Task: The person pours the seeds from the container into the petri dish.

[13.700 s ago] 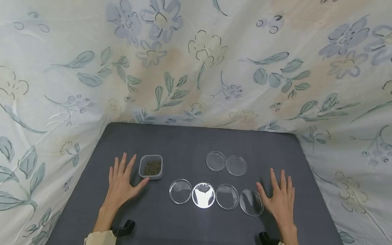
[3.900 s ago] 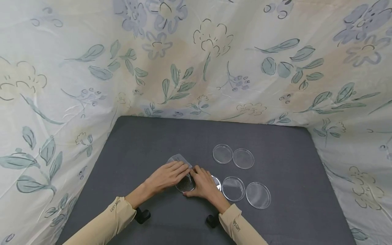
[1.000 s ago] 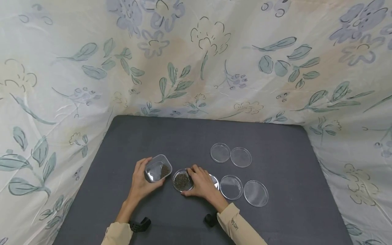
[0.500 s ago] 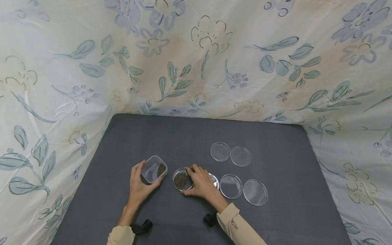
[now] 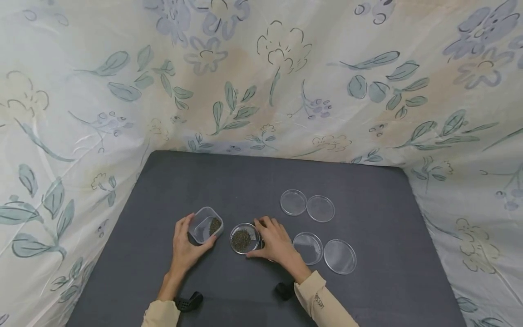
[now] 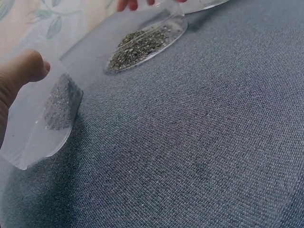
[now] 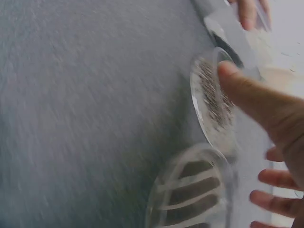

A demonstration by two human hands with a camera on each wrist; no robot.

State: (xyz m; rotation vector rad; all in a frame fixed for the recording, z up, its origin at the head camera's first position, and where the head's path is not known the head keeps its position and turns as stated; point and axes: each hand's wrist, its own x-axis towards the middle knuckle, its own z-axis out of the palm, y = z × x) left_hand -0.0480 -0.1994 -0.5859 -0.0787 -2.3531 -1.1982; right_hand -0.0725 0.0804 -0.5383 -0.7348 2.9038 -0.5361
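"Left grip (image 5: 185, 250) first, in the head view: what has it got?"

"My thumb and fingers clasp a square clear container (image 5: 198, 230), with dark granules (image 5: 215, 225) heaped in its right-hand corner."

"And your right grip (image 5: 278, 243)?"

"Loose, thumb and fingers apart, at the right edge of a round dish (image 5: 254, 233) of similar granules on the grey surface (image 5: 367, 204). Another dish (image 5: 263, 244) is mostly hidden beneath it; two clear dishes (image 5: 340, 257) lie further right."

"Left wrist view?"

"My thumb overlaps the container's wall; the round dish lies beyond, apart from it."

"Right wrist?"

"Blurred. My thumb crosses before the round dish, fingers spread; I cannot tell whether it touches the rim."
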